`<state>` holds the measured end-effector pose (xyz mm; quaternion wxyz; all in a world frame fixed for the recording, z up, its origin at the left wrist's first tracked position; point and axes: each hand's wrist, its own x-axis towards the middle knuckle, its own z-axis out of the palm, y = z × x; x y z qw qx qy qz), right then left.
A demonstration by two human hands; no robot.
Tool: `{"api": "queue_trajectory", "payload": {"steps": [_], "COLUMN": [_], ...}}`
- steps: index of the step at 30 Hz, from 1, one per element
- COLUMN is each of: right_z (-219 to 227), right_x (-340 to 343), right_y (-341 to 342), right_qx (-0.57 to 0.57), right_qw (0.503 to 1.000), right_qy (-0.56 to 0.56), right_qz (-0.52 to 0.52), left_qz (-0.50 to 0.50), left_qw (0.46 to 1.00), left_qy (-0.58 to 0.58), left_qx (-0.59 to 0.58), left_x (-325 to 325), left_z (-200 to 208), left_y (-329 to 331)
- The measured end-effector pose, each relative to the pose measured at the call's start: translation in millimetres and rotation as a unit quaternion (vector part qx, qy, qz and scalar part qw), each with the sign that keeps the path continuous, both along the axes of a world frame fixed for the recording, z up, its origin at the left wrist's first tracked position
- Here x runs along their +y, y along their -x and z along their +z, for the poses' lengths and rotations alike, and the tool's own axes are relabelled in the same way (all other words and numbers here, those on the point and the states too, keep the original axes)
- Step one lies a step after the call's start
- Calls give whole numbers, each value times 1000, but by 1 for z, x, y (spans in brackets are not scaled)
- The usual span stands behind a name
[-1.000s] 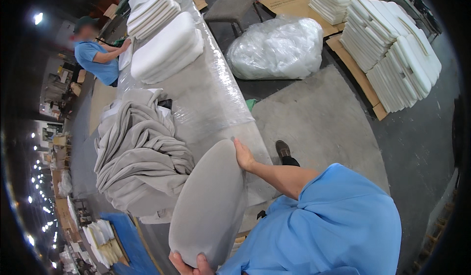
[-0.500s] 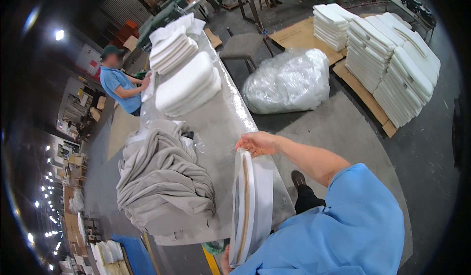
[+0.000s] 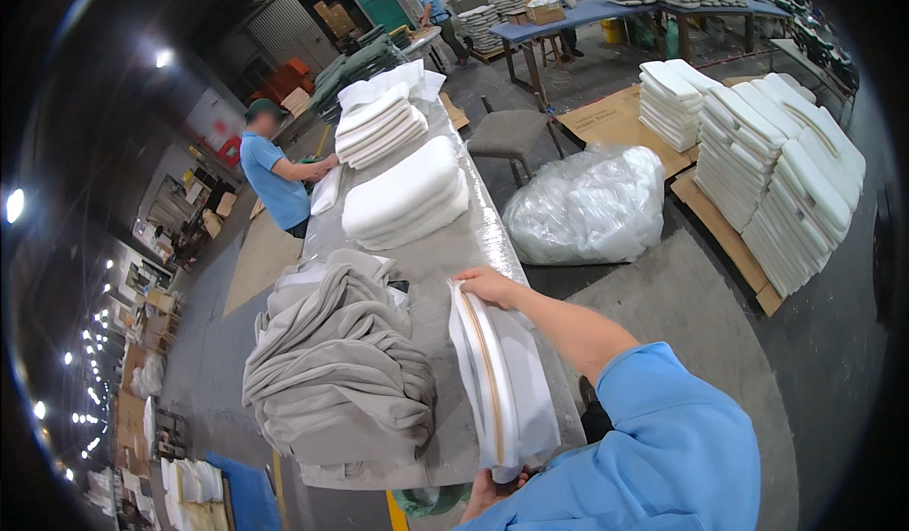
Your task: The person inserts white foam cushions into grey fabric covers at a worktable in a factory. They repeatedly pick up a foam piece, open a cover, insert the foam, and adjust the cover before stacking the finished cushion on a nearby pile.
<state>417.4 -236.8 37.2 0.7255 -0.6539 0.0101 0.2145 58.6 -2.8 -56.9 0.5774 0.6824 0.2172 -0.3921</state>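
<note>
Right hand [image 3: 487, 287] and left hand [image 3: 490, 495], well apart, are clamped on opposite ends of a tan-striped white cushion [image 3: 507, 389].

I have the right forearm [image 3: 571, 330] slanting up and to the left across my view, bare, ending at the right hand [image 3: 488, 288], which sits with its back toward me and its fingers bent down in a grip. Low at the bottom edge I have the left hand [image 3: 486, 495], well apart from the right, its fingers curled and partly hidden, little of that arm showing.
</note>
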Motion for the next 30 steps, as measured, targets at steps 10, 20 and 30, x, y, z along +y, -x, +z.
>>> {"api": "queue_trajectory", "payload": {"steps": [10,20,30], "right_z": [-16,-22,-16], "right_x": [31,16,23], "right_y": [-5,-10,-15], "right_qx": [-97,-5,-193], "right_qw": [994,996,980], "right_qy": [21,-89,57], "right_qz": [40,2,-6], "left_qz": [-78,194,198], "left_qw": [990,925,895], "left_qy": [-87,66,-122], "left_qx": [-75,-319,-381], "left_x": [16,-88,-85], "left_z": [29,72,74], "left_y": [-84,-206,-292]}}
